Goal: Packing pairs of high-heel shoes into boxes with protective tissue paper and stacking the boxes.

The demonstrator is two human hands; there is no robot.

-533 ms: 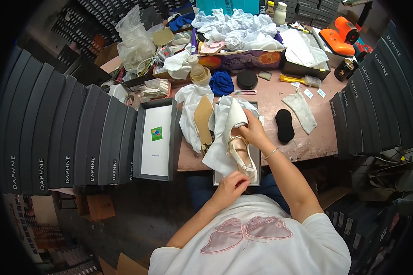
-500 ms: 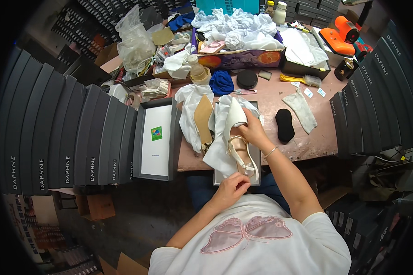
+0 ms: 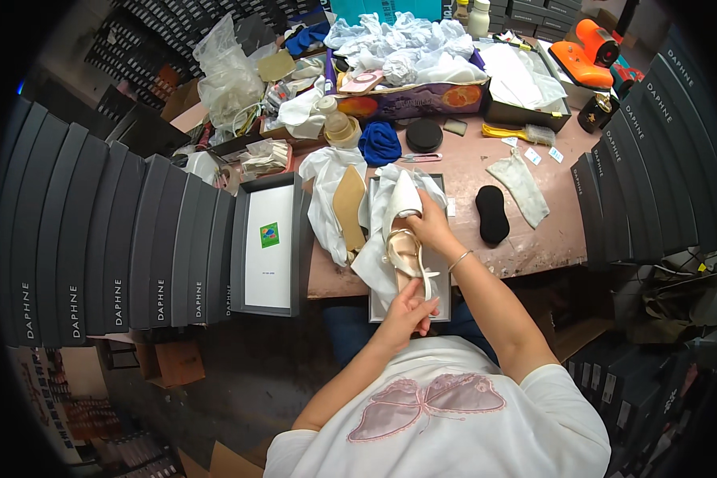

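A white pointed shoe [image 3: 405, 199] with thin straps and a pale gold lining lies toe away from me over an open shoe box [image 3: 443, 309]. My right hand [image 3: 432, 225] grips its side near the toe opening. At the heel end, my left hand [image 3: 406, 315] is closed on the shoe, with fingers at the insole and back strap. White tissue paper [image 3: 370, 267] spreads beneath it. Left of this box, a second shoe [image 3: 349, 203] rests with its tan sole upward on more tissue paper [image 3: 320, 179].
An open grey box part [image 3: 301, 239] stands left, beside a row of dark shoe boxes [image 3: 147, 247]. More boxes [image 3: 645, 143] stack at right. On the table lie a black oval pad [image 3: 492, 215], a whitish cloth pouch [image 3: 519, 185], a blue cloth [image 3: 380, 143] and a yellow brush [image 3: 518, 134].
My left hand has moved up from below the shoe, its fingers now reaching onto the heel end. My right hand keeps its grip near the toe. The view has shifted slightly.
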